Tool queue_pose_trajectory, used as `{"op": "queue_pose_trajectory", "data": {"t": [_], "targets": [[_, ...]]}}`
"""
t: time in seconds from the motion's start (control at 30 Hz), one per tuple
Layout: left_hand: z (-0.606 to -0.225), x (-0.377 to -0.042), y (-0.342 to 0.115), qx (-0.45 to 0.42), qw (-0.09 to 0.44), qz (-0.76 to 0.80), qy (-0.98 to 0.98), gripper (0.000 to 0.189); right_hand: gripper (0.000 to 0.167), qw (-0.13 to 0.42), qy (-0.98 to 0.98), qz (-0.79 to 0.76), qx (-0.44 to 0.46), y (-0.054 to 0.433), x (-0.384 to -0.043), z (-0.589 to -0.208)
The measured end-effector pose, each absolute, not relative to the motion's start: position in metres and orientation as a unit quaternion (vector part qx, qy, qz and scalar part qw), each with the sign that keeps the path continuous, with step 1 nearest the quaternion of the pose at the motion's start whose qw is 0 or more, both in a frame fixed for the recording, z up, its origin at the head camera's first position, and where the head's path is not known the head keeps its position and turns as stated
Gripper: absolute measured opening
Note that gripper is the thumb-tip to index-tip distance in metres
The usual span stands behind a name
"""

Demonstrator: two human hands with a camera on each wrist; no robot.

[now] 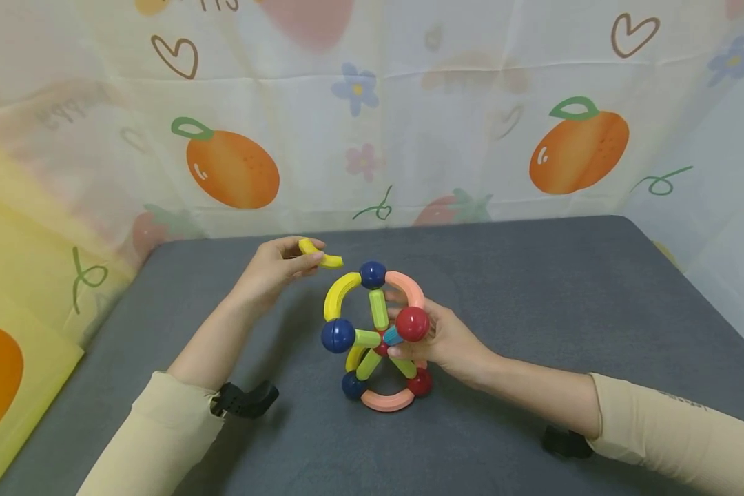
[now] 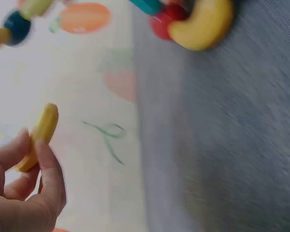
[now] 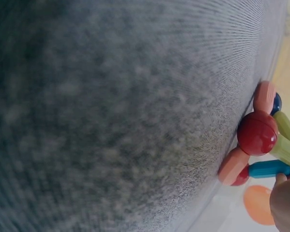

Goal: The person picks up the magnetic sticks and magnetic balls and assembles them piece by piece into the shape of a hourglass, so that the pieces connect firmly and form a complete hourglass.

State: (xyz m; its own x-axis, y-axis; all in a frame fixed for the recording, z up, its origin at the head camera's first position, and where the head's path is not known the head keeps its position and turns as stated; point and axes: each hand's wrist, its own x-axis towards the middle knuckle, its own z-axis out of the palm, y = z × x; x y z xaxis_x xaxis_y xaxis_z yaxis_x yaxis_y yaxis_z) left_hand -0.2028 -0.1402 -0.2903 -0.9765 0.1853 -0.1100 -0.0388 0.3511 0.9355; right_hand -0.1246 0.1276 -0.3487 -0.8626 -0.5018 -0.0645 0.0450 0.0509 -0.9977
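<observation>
My left hand point(image 1: 275, 265) pinches a short curved yellow rod point(image 1: 331, 262) between thumb and fingers, held apart from the toy at its upper left. The rod point(image 2: 48, 121) points upward in the left wrist view. My right hand point(image 1: 452, 344) holds a wheel-like ball-and-rod construction toy point(image 1: 379, 310) from its right side. Lime green spokes and a blue rod point(image 3: 268, 168) run from a small red center ball. Dark blue balls point(image 1: 337, 335) and red balls point(image 1: 412, 324) join yellow and pink curved rods point(image 1: 387, 401) round the rim. Some right fingers are hidden behind the toy.
A dark grey cloth-covered table point(image 1: 533, 289) lies under both hands. Behind it hangs a pale curtain point(image 1: 397, 138) printed with fruit, hearts and flowers. Black wrist devices point(image 1: 248, 399) sit near both sleeves.
</observation>
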Motion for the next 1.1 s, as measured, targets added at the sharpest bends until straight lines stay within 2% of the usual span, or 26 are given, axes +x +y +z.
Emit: {"op": "queue_pose_trajectory", "data": {"t": [0.3,0.47,0.63,0.77,0.97,1.1], "targets": [[-0.24,-0.164,-0.135,0.066,0.04,0.74,0.669,0.051,0.081,0.197,0.697,-0.668,-0.168,0.127,-0.125,-0.349],[-0.228,-0.136,-0.122,0.109,0.045,0.77,0.627,0.039,0.082,0.193,0.704,-0.664,-0.166,0.127,-0.124,-0.348],[-0.229,-0.105,-0.103,0.113,0.09,0.784,0.603,0.027,0.082,0.195,0.703,-0.663,-0.169,0.129,-0.124,-0.349],[-0.233,-0.084,-0.089,0.086,0.138,0.805,0.57,0.025,0.079,0.188,0.701,-0.663,-0.184,0.13,-0.125,-0.35],[-0.246,-0.059,-0.074,0.054,0.2,0.812,0.546,0.042,0.069,0.18,0.698,-0.666,-0.192,0.133,-0.124,-0.352],[-0.256,-0.046,-0.068,0.051,0.242,0.804,0.541,0.054,0.071,0.16,0.708,-0.655,-0.208,0.133,-0.124,-0.353]]}}
